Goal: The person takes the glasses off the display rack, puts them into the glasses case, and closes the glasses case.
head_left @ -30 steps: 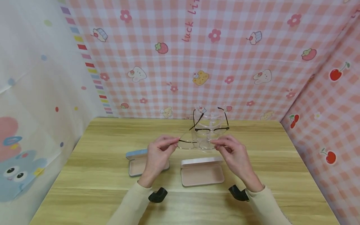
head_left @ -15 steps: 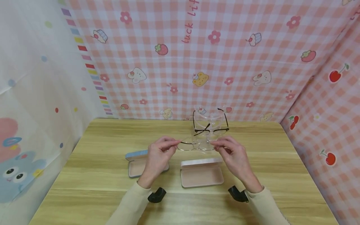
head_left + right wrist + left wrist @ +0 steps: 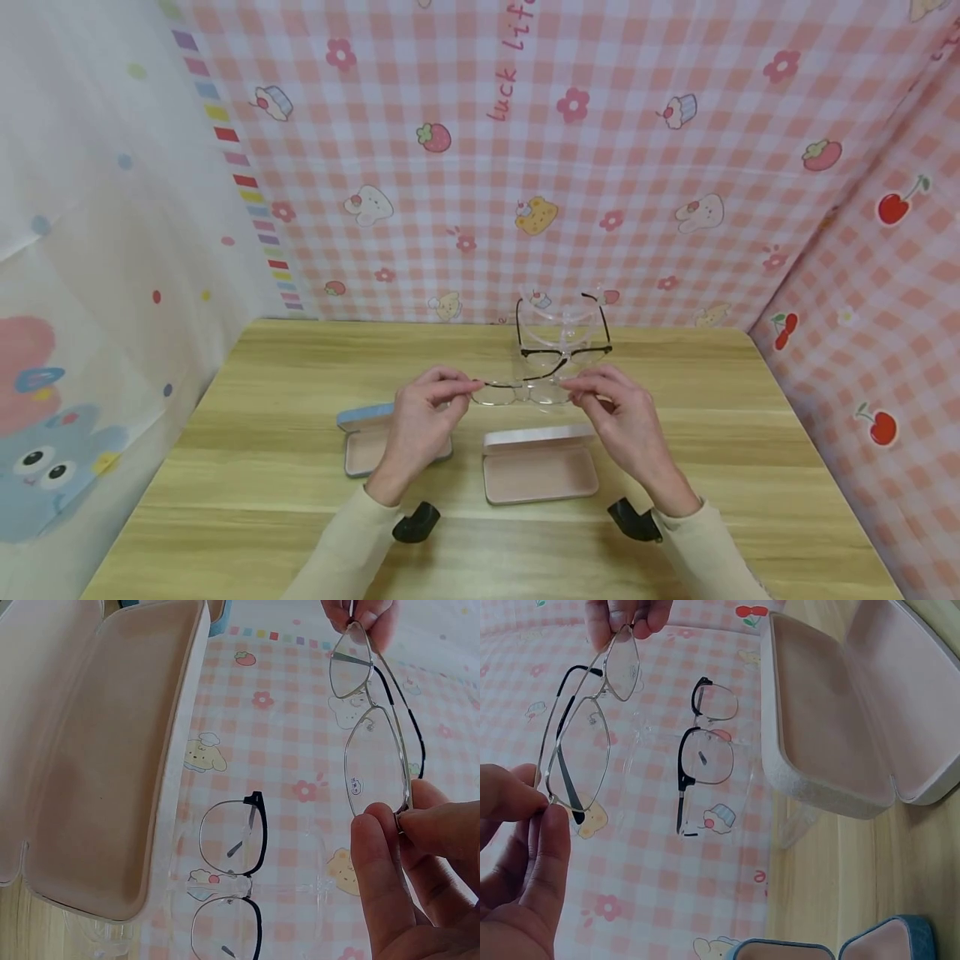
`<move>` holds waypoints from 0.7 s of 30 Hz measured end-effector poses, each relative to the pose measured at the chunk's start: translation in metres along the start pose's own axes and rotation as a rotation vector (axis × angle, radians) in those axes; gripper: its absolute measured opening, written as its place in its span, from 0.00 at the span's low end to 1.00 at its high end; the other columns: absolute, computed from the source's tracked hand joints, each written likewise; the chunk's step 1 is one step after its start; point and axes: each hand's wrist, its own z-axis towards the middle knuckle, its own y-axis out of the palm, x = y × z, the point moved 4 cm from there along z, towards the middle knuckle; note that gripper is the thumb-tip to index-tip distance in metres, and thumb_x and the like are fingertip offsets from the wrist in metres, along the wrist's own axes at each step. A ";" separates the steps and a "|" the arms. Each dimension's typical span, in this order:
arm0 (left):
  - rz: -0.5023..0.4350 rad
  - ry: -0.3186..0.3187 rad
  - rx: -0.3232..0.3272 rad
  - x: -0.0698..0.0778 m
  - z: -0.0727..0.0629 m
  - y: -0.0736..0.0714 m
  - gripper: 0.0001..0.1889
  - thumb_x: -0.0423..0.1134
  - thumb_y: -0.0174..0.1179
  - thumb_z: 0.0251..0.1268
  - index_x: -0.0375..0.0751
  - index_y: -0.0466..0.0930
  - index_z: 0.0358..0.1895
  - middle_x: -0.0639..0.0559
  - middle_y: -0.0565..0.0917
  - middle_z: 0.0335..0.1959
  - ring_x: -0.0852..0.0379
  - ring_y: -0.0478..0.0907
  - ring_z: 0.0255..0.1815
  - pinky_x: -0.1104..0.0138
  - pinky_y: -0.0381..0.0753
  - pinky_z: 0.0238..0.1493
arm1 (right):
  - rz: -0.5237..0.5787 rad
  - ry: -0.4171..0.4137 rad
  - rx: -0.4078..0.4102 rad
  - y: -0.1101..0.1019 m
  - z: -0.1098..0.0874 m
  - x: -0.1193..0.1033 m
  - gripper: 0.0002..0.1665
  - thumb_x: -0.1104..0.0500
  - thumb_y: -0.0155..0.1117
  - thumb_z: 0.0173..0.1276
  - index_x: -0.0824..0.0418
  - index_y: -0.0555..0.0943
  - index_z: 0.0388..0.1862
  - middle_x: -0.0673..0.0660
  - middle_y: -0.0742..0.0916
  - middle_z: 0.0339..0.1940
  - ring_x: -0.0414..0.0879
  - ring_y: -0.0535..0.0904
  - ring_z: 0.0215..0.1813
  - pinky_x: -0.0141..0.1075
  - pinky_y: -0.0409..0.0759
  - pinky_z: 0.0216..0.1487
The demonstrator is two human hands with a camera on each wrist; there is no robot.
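Both hands hold a pair of thin metal-rimmed eyeglasses [image 3: 495, 395] above the table, near the display stand. My left hand [image 3: 422, 421] pinches the left hinge corner between thumb and fingers. At the opposite corner, my right hand [image 3: 628, 425] pinches the frame. Seen from the left wrist, the dark-tipped temples of these eyeglasses [image 3: 581, 754] lie folded in behind the lenses. Behind them, black-browed eyeglasses [image 3: 542, 353] rest on a clear stand [image 3: 568, 333], temples spread backward. A small printed mark shows on one lens of the held eyeglasses [image 3: 373, 761] in the right wrist view.
An open white glasses case [image 3: 540, 479] with pink lining lies on the wooden table [image 3: 675, 558], below and between the hands. Left of it sits an open blue glasses case [image 3: 363, 454], partly covered by the left hand. A pink checked cloth [image 3: 465, 192] backs the table.
The left temple of the held eyeglasses has swung inward and down, folding behind the lenses. Both hands keep their grip in nearly the same place. The head view has shifted slightly.
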 end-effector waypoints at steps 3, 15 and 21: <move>0.003 0.000 -0.008 0.000 0.000 0.000 0.11 0.25 0.65 0.61 0.41 0.94 0.40 0.55 0.87 0.40 0.57 0.82 0.45 0.62 0.84 0.47 | -0.009 -0.001 0.000 0.000 0.000 0.000 0.16 0.80 0.62 0.68 0.66 0.90 0.44 0.54 0.86 0.43 0.46 0.86 0.42 0.30 0.87 0.45; 0.052 0.012 -0.099 -0.005 -0.002 0.001 0.14 0.25 0.63 0.60 0.44 0.94 0.41 0.56 0.86 0.40 0.59 0.81 0.41 0.65 0.81 0.38 | -0.061 -0.046 0.015 -0.002 0.000 -0.001 0.15 0.79 0.65 0.66 0.65 0.91 0.42 0.54 0.87 0.42 0.41 0.85 0.41 0.27 0.86 0.43; 0.073 0.080 -0.166 -0.005 -0.003 0.003 0.12 0.26 0.69 0.62 0.42 0.92 0.46 0.54 0.86 0.45 0.56 0.84 0.43 0.69 0.82 0.37 | -0.071 -0.025 0.038 -0.004 -0.001 0.000 0.14 0.78 0.66 0.66 0.64 0.91 0.42 0.53 0.87 0.41 0.40 0.84 0.39 0.24 0.85 0.42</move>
